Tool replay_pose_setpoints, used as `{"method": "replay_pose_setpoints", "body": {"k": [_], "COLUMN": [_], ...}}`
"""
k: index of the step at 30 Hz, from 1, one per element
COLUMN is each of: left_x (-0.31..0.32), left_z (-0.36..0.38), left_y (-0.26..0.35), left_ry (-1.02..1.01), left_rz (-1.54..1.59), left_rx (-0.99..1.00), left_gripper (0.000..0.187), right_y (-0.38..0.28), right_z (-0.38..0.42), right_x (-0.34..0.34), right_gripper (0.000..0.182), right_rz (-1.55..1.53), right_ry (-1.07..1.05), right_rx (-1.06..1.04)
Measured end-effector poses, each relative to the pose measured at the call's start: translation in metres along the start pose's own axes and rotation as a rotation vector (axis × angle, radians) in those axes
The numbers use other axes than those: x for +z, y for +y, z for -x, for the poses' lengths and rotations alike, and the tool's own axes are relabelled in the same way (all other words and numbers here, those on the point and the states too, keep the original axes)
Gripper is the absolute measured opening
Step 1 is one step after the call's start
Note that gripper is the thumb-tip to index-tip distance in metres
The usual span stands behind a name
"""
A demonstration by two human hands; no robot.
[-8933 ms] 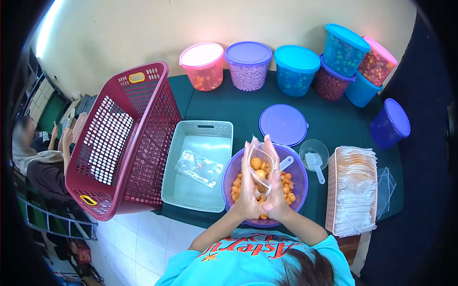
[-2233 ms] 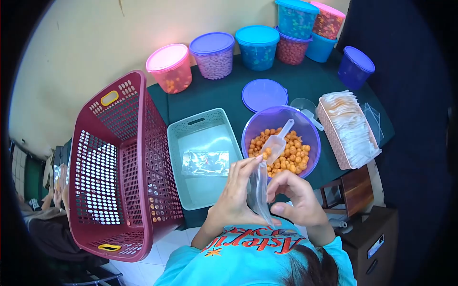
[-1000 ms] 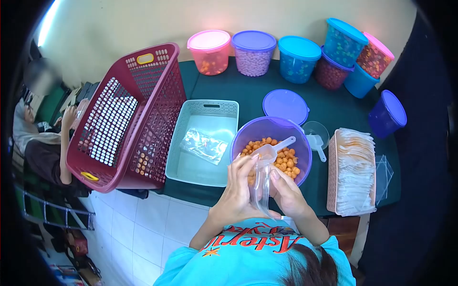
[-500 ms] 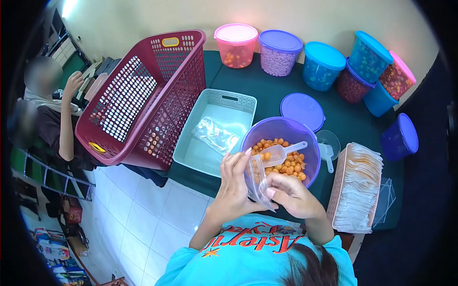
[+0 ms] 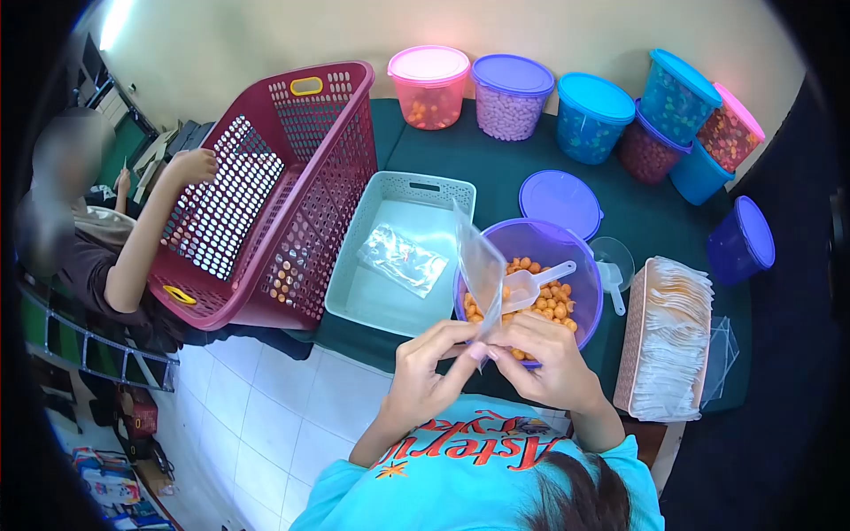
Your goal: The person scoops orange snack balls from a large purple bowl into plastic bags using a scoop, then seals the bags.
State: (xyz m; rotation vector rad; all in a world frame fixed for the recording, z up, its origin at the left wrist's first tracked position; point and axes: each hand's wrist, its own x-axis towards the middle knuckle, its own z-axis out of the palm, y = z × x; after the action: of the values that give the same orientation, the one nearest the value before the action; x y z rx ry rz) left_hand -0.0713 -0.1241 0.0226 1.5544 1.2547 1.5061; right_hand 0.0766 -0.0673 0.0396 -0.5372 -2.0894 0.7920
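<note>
A thin, see-through plastic bag (image 5: 479,261), flat and creased, stands up from the hands over the left side of the purple bowl (image 5: 542,237); whether it touches the rim is hard to tell. The bowl is round, smooth plastic, holding small knobbly orange snack balls (image 5: 558,310) and a frosted plastic scoop (image 5: 522,290), its handle slanting towards the bowl's far right side. Just behind the bowl lies a flat round purple lid (image 5: 560,203). To the bowl's right are a small clear dish (image 5: 622,254) with a white spoon (image 5: 612,281), then a pale pink woven-look box (image 5: 632,336) packed with crinkled white packets (image 5: 673,341). Left of the bowl sits a pale green plastic tray (image 5: 348,296) with another clear bag (image 5: 400,259) inside, and beyond it a maroon basket (image 5: 343,168) full of punched holes.

Dark green cloth covers the worktop (image 5: 416,142); well behind the bowl, lidded tubs (image 5: 512,97) line a plain wall (image 5: 549,26). White tiles (image 5: 257,398) show below, and at far left another person's arm (image 5: 142,248) reaches over the maroon basket.

Both hands meet at the bowl's near edge, fingers curled — the left hand (image 5: 438,367) and right hand (image 5: 544,358) pinch the bag's lower end between thumbs and fingers.
</note>
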Motion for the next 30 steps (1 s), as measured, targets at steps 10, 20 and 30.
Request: {"method": "replay_pose_setpoints", "body": {"k": [10,20,30], "left_x": [-0.025,-0.049,-0.043], "left_z": [-0.012,-0.059,-0.061], "left_y": [-0.022,-0.028,-0.048], "left_ry": [0.156,-0.342,-0.317], "left_rz": [-0.196,-0.422,-0.403], "left_rx": [0.285,0.660,0.615], "left_gripper": [0.005,0.108,0.096], "right_y": [-0.003,-0.016,-0.029], "right_z": [-0.013,-0.013,-0.006], "right_x": [0.022,0.028,0.003], "right_gripper": [0.011,0.008,0.006], "right_rz": [0.231,-0.042,-0.054], "right_ry": [0.367,-0.018,0.113], "right_rx": [0.144,0.189,0.455]}}
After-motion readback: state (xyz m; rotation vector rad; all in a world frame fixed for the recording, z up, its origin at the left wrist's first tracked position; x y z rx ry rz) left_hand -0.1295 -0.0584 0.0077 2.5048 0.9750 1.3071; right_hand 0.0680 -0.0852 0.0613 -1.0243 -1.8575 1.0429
